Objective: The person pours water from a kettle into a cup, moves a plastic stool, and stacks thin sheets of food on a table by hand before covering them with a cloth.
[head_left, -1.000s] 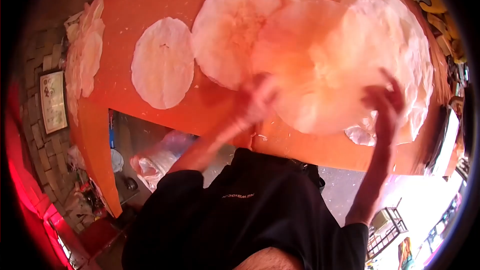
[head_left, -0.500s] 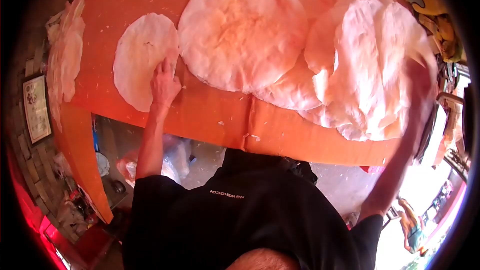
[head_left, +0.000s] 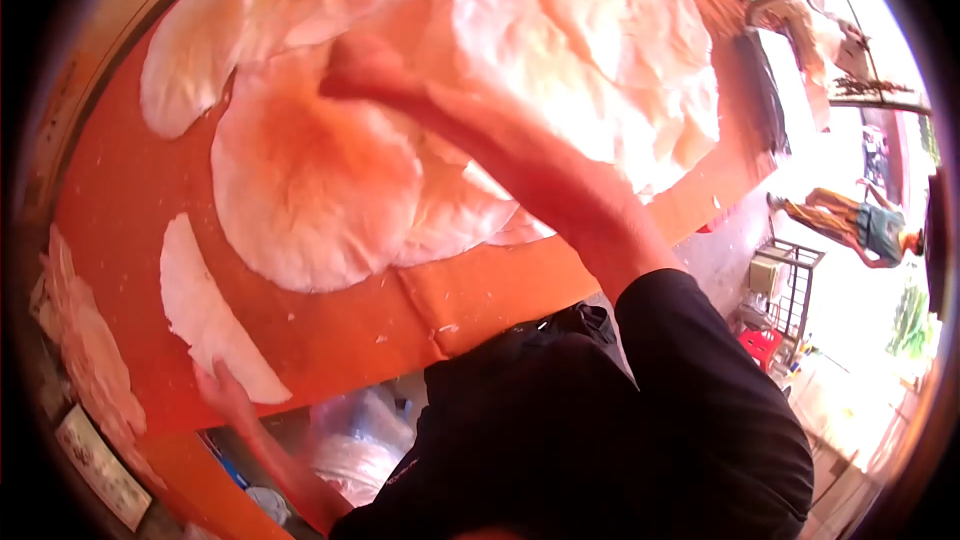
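Mostly laid out: right hand (head_left: 365,70) flat, empty on round sheets (head_left: 310,180); left hand (head_left: 225,390) pinches one sheet (head_left: 205,315) at the surface (head_left: 120,200) edge.

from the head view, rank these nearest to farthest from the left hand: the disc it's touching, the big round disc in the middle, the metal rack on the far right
1. Disc at the table edge, touching the left hand.
2. Big round disc, mid-table, up and right.
3. Metal rack, off the table, far right.
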Demonstrator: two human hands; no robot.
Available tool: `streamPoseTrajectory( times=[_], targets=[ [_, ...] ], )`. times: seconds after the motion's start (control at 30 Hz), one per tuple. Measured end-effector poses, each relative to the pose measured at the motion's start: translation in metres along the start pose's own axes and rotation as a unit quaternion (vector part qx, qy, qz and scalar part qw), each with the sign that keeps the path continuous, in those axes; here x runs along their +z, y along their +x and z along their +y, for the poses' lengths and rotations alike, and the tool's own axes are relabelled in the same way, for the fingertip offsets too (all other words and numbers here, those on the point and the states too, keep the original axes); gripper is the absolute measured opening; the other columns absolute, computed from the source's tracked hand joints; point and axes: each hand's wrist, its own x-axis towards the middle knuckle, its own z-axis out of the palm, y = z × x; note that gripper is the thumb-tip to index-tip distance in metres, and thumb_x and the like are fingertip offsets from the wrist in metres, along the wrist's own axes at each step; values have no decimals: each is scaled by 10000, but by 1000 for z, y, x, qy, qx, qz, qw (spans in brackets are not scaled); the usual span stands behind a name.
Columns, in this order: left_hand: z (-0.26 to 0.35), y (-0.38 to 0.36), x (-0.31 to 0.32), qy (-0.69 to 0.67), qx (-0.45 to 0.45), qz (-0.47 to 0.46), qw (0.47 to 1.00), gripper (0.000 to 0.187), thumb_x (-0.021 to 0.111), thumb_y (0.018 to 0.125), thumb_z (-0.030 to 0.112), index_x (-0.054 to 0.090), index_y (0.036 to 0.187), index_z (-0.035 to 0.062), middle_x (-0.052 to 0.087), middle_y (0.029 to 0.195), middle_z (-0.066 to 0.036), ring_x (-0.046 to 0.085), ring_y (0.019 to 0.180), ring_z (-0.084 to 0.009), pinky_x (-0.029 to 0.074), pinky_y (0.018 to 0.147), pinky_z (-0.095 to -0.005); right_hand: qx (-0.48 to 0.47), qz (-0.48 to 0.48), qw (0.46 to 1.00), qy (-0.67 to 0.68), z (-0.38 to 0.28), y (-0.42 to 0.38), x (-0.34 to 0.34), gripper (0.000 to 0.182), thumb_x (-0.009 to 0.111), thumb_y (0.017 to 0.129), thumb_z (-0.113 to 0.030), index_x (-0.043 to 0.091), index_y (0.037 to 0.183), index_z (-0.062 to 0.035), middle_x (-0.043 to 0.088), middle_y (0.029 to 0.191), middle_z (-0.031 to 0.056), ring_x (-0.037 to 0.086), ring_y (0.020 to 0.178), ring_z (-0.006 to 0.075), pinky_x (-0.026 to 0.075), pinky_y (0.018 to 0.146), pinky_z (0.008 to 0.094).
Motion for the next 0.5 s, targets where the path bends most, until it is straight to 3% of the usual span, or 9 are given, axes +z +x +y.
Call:
streamPoseTrajectory(
  times=[0.07,0.13,0.23,0.27,0.3,0.37,0.4,0.43,0.5],
  targets=[
    [19,2,-1,-18,-16,-13,1000,397,516,986,100,479,1342,-71,595,1280,-145,581,1143,-214,446,980,-329,-69,41,997,-12,-41,-28,-22,300,673,716,-278,719,846,-12,671,777,203,664,719,289,531,692,421],
    [38,10,-1,-30,16,-3,999,381,502,989,77,484,1340,-70,592,1289,-140,574,1153,-203,441,986,-315,-91,29,984,149,-62,-66,-85,245,693,734,-221,727,865,-17,686,762,156,652,696,225,529,670,378],
    [64,31,-13,-2,52,-18,998,376,493,987,48,484,1344,-71,583,1309,-152,570,1164,-203,433,998,-315,-110,149,933,308,-11,-97,-181,179,741,790,-197,738,877,-40,683,757,5,587,660,93,486,609,270],
    [74,43,-15,21,79,-31,996,382,496,985,44,481,1349,-71,579,1318,-156,569,1168,-204,431,1001,-316,-88,220,924,300,17,-104,-211,211,739,813,-220,722,894,-26,647,741,-15,545,632,68,453,579,239],
    [90,55,-10,39,92,-42,994,408,477,970,9,462,1370,-72,572,1333,-156,562,1186,-223,422,1012,-324,-21,196,946,257,25,-131,-248,180,650,878,-178,708,886,-8,651,723,3,601,652,112,479,586,285],
    [147,77,12,120,172,-75,975,429,463,944,-6,468,1368,-70,599,1300,-180,586,1171,-257,435,999,-335,57,282,916,281,95,-140,-258,237,724,828,-238,706,912,-17,610,731,-21,507,610,61,415,546,228],
    [182,86,25,159,191,-92,964,428,464,934,2,483,1355,-69,607,1280,-205,598,1165,-282,446,984,-343,125,283,905,294,128,-145,-260,232,719,786,-231,708,835,-5,630,684,23,560,609,116,458,544,305],
    [216,95,42,196,207,-107,953,427,465,923,9,497,1342,-68,615,1261,-230,610,1160,-307,458,970,-350,95,351,880,305,170,-141,-247,266,727,785,-255,682,823,4,598,660,31,554,605,122,434,526,303],
    [278,106,82,209,301,-99,925,403,499,915,47,532,1299,-71,627,1192,-277,634,1107,-365,494,903,-391,254,306,893,212,206,-164,-244,395,742,809,-289,665,1070,-2,641,791,33,581,667,116,436,550,256]
  ],
)
